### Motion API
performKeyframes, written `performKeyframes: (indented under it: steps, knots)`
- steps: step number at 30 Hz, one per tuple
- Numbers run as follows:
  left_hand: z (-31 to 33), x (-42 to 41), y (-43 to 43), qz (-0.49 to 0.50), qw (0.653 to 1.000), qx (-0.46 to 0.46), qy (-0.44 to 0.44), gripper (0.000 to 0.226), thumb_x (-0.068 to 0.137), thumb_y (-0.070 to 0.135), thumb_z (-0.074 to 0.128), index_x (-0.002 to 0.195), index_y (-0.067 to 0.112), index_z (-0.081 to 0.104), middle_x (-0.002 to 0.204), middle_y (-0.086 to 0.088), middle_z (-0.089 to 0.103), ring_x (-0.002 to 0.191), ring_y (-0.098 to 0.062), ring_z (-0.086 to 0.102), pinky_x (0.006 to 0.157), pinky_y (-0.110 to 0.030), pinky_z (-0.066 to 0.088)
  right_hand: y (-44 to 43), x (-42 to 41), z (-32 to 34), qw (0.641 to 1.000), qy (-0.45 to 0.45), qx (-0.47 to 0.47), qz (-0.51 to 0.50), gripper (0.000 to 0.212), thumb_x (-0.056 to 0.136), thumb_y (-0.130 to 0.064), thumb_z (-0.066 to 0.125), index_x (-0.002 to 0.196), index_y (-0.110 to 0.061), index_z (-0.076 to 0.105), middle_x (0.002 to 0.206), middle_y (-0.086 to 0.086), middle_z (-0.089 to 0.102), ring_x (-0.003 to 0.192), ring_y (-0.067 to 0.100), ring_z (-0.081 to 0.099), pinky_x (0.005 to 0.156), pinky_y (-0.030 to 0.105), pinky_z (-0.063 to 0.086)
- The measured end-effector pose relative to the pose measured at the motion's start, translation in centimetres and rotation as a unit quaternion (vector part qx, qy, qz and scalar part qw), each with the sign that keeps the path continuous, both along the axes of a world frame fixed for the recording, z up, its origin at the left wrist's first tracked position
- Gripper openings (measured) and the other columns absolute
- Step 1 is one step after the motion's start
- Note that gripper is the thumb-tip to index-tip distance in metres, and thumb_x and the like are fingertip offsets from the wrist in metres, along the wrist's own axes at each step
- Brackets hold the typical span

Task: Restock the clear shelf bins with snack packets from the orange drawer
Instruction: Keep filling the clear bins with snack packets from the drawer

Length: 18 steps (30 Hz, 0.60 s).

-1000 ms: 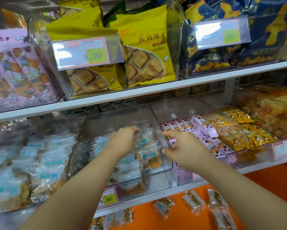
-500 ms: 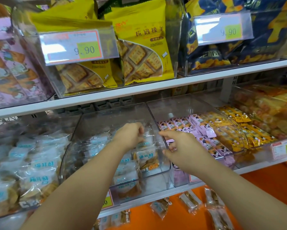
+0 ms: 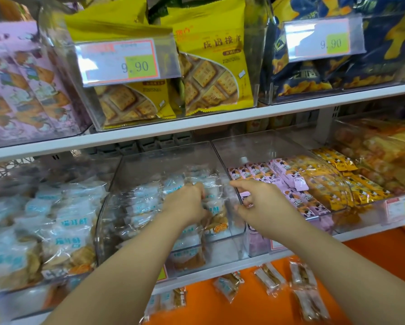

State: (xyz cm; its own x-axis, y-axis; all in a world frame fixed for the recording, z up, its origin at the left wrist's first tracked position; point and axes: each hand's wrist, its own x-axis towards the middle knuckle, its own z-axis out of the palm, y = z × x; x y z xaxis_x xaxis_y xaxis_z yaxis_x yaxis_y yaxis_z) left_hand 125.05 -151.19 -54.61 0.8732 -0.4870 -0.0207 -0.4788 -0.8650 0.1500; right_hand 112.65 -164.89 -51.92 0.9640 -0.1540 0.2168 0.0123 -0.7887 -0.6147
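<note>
OK, left hand (image 3: 187, 204) is reaching into the middle clear bin (image 3: 171, 153), with its fingers curling round one of the blue-label packets (image 3: 145, 204) piled there. Right hand (image 3: 265, 205) is hovering over the wall between that bin and the next bin (image 3: 274, 144) at 3 o'clock. Its index finger is pointing to 9 o'clock and the other fingers are half curling; can't tell whether it's holding anything.

Middle bin is sitting partly filled, with packets heaping toward its front. Next bin is carrying two sorts side by side: pink stick packets (image 3: 288, 177) on its 9 o'clock side, yellow stick packets (image 3: 354, 186) on its 3 o'clock side. Further toward 3 o'clock, a far bin (image 3: 361, 123) is holding orange-toned snacks, too blurry to name. At 9 o'clock of the left hand, the left bin (image 3: 16, 301) is holding the same blue-label sort, heaped high.

At 6 o'clock, below the shelf edge, the orange drawer (image 3: 255, 308) is lying open, with loose packets (image 3: 269, 280) lying flat on its floor, apart from each other.

At 12 o'clock, on the upper shelf, a top bin (image 3: 253, 55) is holding yellow cracker bags (image 3: 211, 66) standing upright, with a 9.90 tag (image 3: 121, 59) hanging on its front. At 2 o'clock, dark blue bags (image 3: 372, 64) are sitting behind a second 9.90 tag (image 3: 323, 43). At 10 o'clock, pink bags (image 3: 21, 90) are standing in their own bin.
</note>
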Motion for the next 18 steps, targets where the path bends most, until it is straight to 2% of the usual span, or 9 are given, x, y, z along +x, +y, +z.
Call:
performKeyframes:
  steps: [1, 3, 5, 7, 8, 10, 13, 15, 18]
  knots:
    - [0.1, 0.1, 0.1, -0.005, 1.000, 0.002, 0.008, 0.040, 0.078, 0.035, 0.072, 0.111, 0.025, 0.051, 0.119, -0.001, 0.057, 0.103, -0.024, 0.057, 0.080, -0.033, 0.048, -0.1, 0.0, 0.0, 1.000, 0.001, 0.001, 0.003, 0.051, 0.090, -0.010, 0.056, 0.138, -0.026, 0.047, 0.075, -0.014, 0.048, 0.045, -0.010, 0.049, 0.041, 0.005, 0.034]
    - [0.6, -0.2, 0.5, -0.016, 1.000, -0.007, 0.026, 0.046, 0.078, 0.040, 0.071, 0.117, 0.027, 0.052, 0.125, -0.001, 0.055, 0.110, -0.023, 0.055, 0.089, -0.036, 0.048, -0.1, -0.2, 0.0, 1.000, 0.005, -0.002, 0.002, 0.050, 0.090, -0.010, 0.056, 0.138, -0.025, 0.047, 0.088, -0.004, 0.056, 0.048, -0.004, 0.052, 0.044, 0.004, 0.035]
    - [1.3, -0.9, 1.4, -0.025, 0.998, -0.052, 0.025, 0.046, 0.080, 0.046, 0.069, 0.119, 0.027, 0.054, 0.128, 0.001, 0.053, 0.114, -0.021, 0.054, 0.093, -0.038, 0.046, 0.2, -0.8, -0.3, 0.999, -0.020, -0.038, -0.018, 0.047, 0.090, -0.013, 0.058, 0.135, -0.024, 0.050, 0.112, 0.002, 0.062, 0.070, -0.001, 0.057, 0.064, 0.004, 0.040]
    - [1.6, -2.7, 2.7, -0.043, 0.988, -0.143, -0.031, 0.035, 0.085, 0.040, 0.066, 0.116, 0.026, 0.058, 0.123, 0.003, 0.056, 0.110, -0.019, 0.055, 0.091, -0.037, 0.047, 0.9, -1.6, -1.0, 0.988, -0.104, -0.101, -0.045, 0.040, 0.087, -0.013, 0.062, 0.126, -0.021, 0.059, 0.125, -0.002, 0.058, 0.104, 0.013, 0.056, 0.089, 0.024, 0.045]
    - [1.5, -4.0, 3.4, -0.060, 0.975, -0.204, -0.063, 0.027, 0.087, 0.034, 0.064, 0.112, 0.025, 0.060, 0.117, 0.005, 0.058, 0.104, -0.017, 0.057, 0.088, -0.036, 0.048, 1.4, -2.1, -1.4, 0.980, -0.151, -0.123, -0.043, 0.035, 0.084, -0.011, 0.064, 0.118, -0.019, 0.064, 0.120, -0.001, 0.060, 0.108, 0.018, 0.056, 0.089, 0.032, 0.047]
    - [0.6, -7.1, 5.2, -0.087, 0.941, -0.312, -0.097, 0.016, 0.088, 0.024, 0.061, 0.103, 0.027, 0.062, 0.102, 0.011, 0.062, 0.089, -0.008, 0.059, 0.079, -0.031, 0.049, 2.5, -3.1, -2.0, 0.965, -0.223, -0.135, -0.006, 0.024, 0.080, -0.011, 0.065, 0.103, -0.016, 0.069, 0.103, -0.002, 0.064, 0.096, 0.016, 0.059, 0.080, 0.030, 0.049]
    - [-2.0, -11.3, 8.2, -0.106, 0.904, -0.404, -0.089, 0.012, 0.087, 0.017, 0.058, 0.095, 0.021, 0.066, 0.085, 0.018, 0.061, 0.077, 0.005, 0.056, 0.069, -0.015, 0.044, 4.1, -4.9, -3.3, 0.966, -0.228, -0.085, 0.083, 0.016, 0.078, -0.013, 0.061, 0.092, -0.016, 0.069, 0.081, -0.023, 0.055, 0.071, 0.002, 0.053, 0.067, 0.012, 0.041]
    - [-4.8, -13.2, 10.4, -0.096, 0.907, -0.402, -0.084, 0.011, 0.085, 0.013, 0.058, 0.091, 0.016, 0.067, 0.080, 0.022, 0.057, 0.073, 0.012, 0.051, 0.067, -0.006, 0.039, 5.1, -5.8, -5.4, 0.974, -0.181, -0.069, 0.114, 0.013, 0.079, -0.015, 0.061, 0.089, -0.018, 0.069, 0.072, -0.028, 0.047, 0.063, 0.004, 0.052, 0.062, 0.015, 0.042]
    - [-9.9, -14.1, 13.3, -0.052, 0.943, -0.329, 0.012, 0.012, 0.089, 0.014, 0.058, 0.095, 0.021, 0.067, 0.074, 0.023, 0.054, 0.067, 0.008, 0.051, 0.066, -0.018, 0.043, 5.8, -6.7, -10.1, 0.987, -0.018, -0.089, 0.133, 0.014, 0.082, -0.020, 0.061, 0.093, -0.024, 0.069, 0.073, -0.018, 0.059, 0.061, 0.003, 0.053, 0.065, 0.030, 0.051]
